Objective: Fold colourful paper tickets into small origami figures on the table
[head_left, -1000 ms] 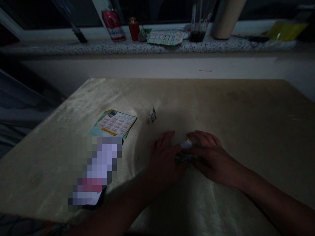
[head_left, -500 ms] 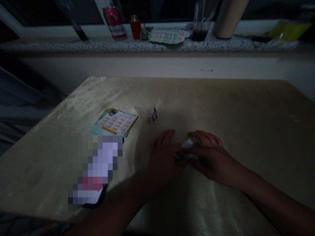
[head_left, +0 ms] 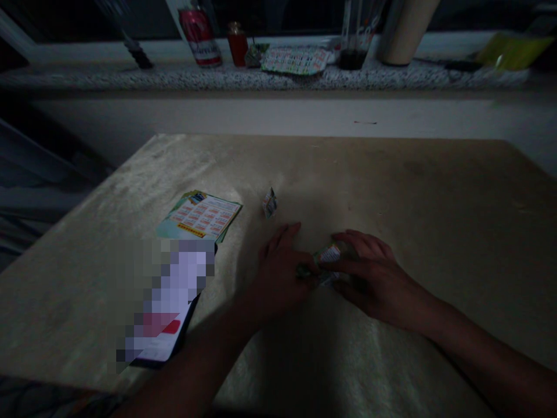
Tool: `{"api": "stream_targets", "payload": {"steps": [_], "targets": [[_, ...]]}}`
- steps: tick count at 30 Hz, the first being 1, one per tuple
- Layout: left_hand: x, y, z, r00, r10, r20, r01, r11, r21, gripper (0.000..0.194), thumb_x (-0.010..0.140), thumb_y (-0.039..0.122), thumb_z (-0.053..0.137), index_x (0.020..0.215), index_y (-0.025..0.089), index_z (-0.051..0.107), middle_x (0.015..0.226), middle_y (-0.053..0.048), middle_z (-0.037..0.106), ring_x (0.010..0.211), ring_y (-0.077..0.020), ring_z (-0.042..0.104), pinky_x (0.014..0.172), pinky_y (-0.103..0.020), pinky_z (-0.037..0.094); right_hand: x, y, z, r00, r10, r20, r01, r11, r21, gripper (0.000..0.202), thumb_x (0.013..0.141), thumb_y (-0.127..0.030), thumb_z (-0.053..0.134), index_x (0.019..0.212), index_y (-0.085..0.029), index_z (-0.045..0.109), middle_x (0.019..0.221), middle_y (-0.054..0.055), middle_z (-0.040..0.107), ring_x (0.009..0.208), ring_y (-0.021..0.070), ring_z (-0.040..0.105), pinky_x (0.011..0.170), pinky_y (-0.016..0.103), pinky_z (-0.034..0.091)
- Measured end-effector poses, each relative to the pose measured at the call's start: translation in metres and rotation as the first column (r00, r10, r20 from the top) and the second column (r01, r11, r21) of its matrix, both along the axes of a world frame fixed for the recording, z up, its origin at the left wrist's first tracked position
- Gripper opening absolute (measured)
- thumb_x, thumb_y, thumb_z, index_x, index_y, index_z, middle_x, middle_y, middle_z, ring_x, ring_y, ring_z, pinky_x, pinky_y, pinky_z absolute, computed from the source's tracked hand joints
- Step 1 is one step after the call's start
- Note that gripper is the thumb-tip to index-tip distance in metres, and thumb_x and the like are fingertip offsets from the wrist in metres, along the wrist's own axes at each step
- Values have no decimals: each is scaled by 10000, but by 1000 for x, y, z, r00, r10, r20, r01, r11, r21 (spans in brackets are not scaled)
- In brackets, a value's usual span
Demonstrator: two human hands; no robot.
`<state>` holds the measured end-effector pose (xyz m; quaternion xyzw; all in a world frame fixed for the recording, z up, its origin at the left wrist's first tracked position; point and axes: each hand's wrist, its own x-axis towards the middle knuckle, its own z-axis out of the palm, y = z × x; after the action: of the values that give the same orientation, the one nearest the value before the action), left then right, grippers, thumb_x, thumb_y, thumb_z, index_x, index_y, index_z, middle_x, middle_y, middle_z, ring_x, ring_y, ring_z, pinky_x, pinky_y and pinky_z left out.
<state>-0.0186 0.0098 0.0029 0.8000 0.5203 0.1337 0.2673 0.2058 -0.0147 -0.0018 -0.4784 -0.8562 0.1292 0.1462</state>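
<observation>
A small printed paper card (head_left: 329, 254), partly creased, lies low over the table between my hands. My left hand (head_left: 282, 276) pinches its left end with thumb and forefinger, while the other fingers stretch forward. On the right, my right hand (head_left: 378, 277) has its forefinger and thumb on the card's other side, and its remaining fingers reach beyond it. Fingers hide much of the card. Farther out stands a small folded piece of the same kind of paper (head_left: 269, 204), apart from both hands.
A stack of printed cards (head_left: 208, 213) rests left of my hands, with a blurred-out phone (head_left: 185, 284) in front of it. Behind the table (head_left: 413, 191), the granite sill (head_left: 174, 80) bears a red can (head_left: 201, 38), a small red bottle (head_left: 238, 45) and a glass (head_left: 351, 55).
My left hand has shifted slightly left and its thumb and forefinger have moved along the card. The right hand stays almost where it was.
</observation>
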Motion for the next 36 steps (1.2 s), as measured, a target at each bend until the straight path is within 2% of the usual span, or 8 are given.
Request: {"api": "stream_targets", "payload": {"steps": [5, 10, 14, 21, 25, 28, 32, 36], "targets": [[-6, 6, 0, 1000, 15, 2, -15, 1000, -6, 146, 700, 225, 857, 828, 288, 826, 1612, -62, 389, 1483, -447, 277, 1113, -723, 260, 1, 0, 0, 1000, -3, -1, 3, 1000, -7, 425, 864, -224, 678, 1262, -372, 707, 1481, 88, 506, 1397, 364, 415, 1106, 599, 341], [-10, 10, 2, 1000, 27, 2, -27, 1000, -1, 144, 661, 204, 878, 773, 277, 825, 1593, -68, 418, 1469, -453, 305, 1104, -714, 288, 2, 1, -3, 1000, 0, -1, 0, 1000, -12, 452, 846, -222, 698, 1266, -390, 704, 1490, 84, 501, 1403, 371, 412, 1113, 612, 327], [-15, 12, 9, 997, 50, -51, -51, 998, -35, 122, 670, 187, 863, 751, 270, 827, 1594, -80, 418, 1453, -460, 334, 1096, -721, 279, 1, 1, -3, 1000, -9, -2, 9, 1000, -11, 481, 838, -216, 704, 1280, -405, 692, 1493, 71, 501, 1405, 371, 412, 1106, 612, 334], [-23, 11, 18, 993, 66, -99, -75, 994, -85, 87, 705, 199, 833, 756, 268, 815, 1612, -70, 386, 1481, -427, 299, 1116, -686, 254, 1, 1, 1, 1000, -2, 27, 3, 999, -40, 448, 875, -247, 675, 1297, -398, 685, 1497, 83, 490, 1411, 359, 396, 1124, 600, 309], [-24, 7, 15, 997, 8, -77, -13, 998, -61, 102, 766, 218, 786, 853, 268, 806, 1608, -81, 377, 1486, -406, 290, 1125, -662, 261, 4, 2, 5, 998, 42, 37, -39, 997, -66, 485, 872, -280, 690, 1338, -405, 651, 1497, 83, 482, 1413, 348, 381, 1129, 593, 300], [-22, 1, 10, 996, -89, 3, 89, 996, -18, 244, 778, 209, 778, 1016, 263, 773, 1579, -86, 404, 1459, -358, 343, 1153, -587, 294, 7, 3, 7, 994, 93, 52, -88, 991, -101, 560, 866, -281, 704, 1398, -416, 591, 1520, 78, 448, 1435, 347, 346, 1137, 592, 293], [-15, -3, 2, 978, -197, 71, 196, 980, 25, 412, 777, 216, 805, 1171, 305, 727, 1443, -62, 523, 1362, -306, 446, 1136, -501, 366, 9, 4, 7, 989, 138, 53, -132, 985, -111, 548, 945, -255, 617, 1452, -439, 519, 1524, 78, 439, 1448, 345, 330, 1130, 615, 296], [-13, -1, -6, 966, -242, 89, 231, 966, 118, 247, 851, 228, 764, 1090, 288, 753, 1256, -47, 613, 1210, -252, 543, 1061, -437, 438, 7, 3, 6, 990, 144, 11, -142, 986, -83, 492, 970, -250, 587, 1436, -403, 550, 1492, 92, 470, 1422, 338, 371, 1124, 609, 315]]}}
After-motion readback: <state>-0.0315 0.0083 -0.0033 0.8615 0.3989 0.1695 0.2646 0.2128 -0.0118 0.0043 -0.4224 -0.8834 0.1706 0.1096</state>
